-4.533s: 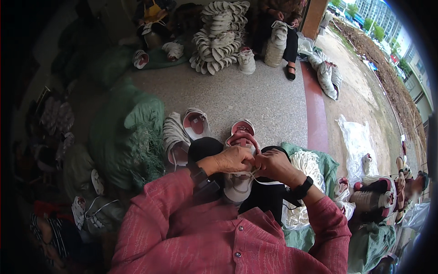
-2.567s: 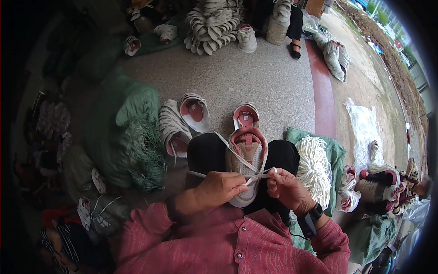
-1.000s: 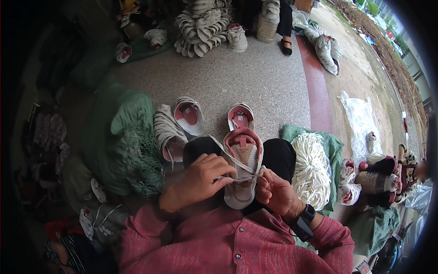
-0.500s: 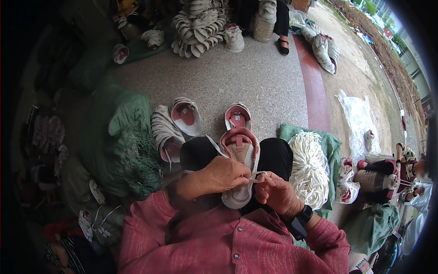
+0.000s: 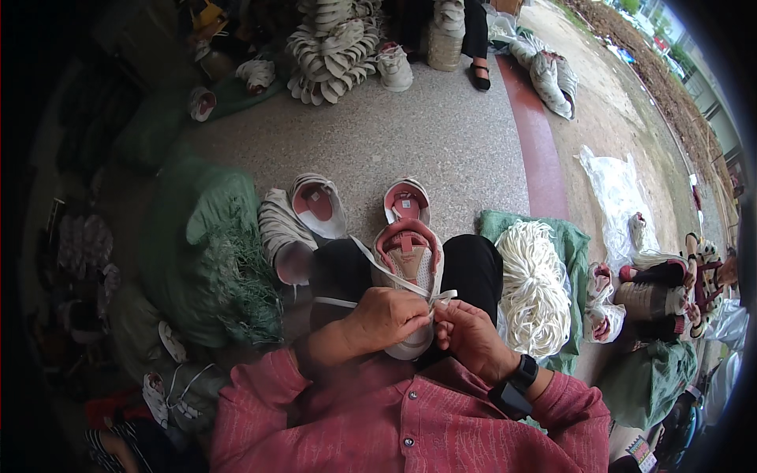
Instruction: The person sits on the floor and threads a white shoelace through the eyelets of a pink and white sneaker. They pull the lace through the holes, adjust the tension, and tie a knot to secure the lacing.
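A white and beige sneaker (image 5: 408, 258) with a pink lining rests between my knees, its toe toward me. My left hand (image 5: 385, 322) is closed over the toe end, its fingertips pinching a white shoelace (image 5: 397, 277). Close beside it, my right hand (image 5: 473, 335) pinches the same lace between thumb and forefinger. A small bit of lace stands up above the right fingertips. The lace also slants across the tongue from the shoe's left side. Just beyond this sneaker stands another pink-lined shoe (image 5: 407, 197).
Left of my knees are more shoes (image 5: 318, 206) and a big green sack (image 5: 201, 244). To the right, a bundle of white laces (image 5: 535, 288) lies on a green sheet (image 5: 581, 252). Stacked shoe pieces (image 5: 335, 55) stand far ahead, near another person's foot (image 5: 479, 75).
My left hand has shifted a little left and down. The lace now shows slanting across the tongue, and a bit of it sticks up above my right fingers. The view has shifted slightly.
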`<state>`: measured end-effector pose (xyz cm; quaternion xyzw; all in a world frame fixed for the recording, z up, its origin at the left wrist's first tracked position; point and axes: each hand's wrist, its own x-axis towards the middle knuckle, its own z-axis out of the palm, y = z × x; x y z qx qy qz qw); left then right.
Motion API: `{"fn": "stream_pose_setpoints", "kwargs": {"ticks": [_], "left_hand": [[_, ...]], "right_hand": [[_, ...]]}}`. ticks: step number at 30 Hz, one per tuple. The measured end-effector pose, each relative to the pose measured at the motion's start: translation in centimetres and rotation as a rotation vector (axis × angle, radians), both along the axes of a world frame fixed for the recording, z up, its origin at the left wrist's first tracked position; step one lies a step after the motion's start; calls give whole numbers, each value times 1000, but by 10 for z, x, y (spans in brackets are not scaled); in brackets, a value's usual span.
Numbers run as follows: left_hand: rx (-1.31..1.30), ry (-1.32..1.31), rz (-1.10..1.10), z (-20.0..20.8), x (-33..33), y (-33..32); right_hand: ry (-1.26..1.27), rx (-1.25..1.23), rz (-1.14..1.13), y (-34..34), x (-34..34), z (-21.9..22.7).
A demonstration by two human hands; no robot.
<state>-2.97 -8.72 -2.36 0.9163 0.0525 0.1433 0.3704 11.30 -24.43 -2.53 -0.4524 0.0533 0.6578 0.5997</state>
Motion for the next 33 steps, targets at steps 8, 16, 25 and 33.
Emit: {"fn": "stream_pose_setpoints", "kwargs": {"ticks": [8,16,25,33], "left_hand": [[235,-138,112,8,2,10],[564,-98,116,7,6,17],[502,-42,123,4,7,23],[-1253,43,87,-2,-1,83]], "right_hand": [[191,132,-60,5,6,-13],[-17,168,-15,10,-8,-27],[-70,337,62,13,0,-40],[-82,236,175,18,4,-43]]}}
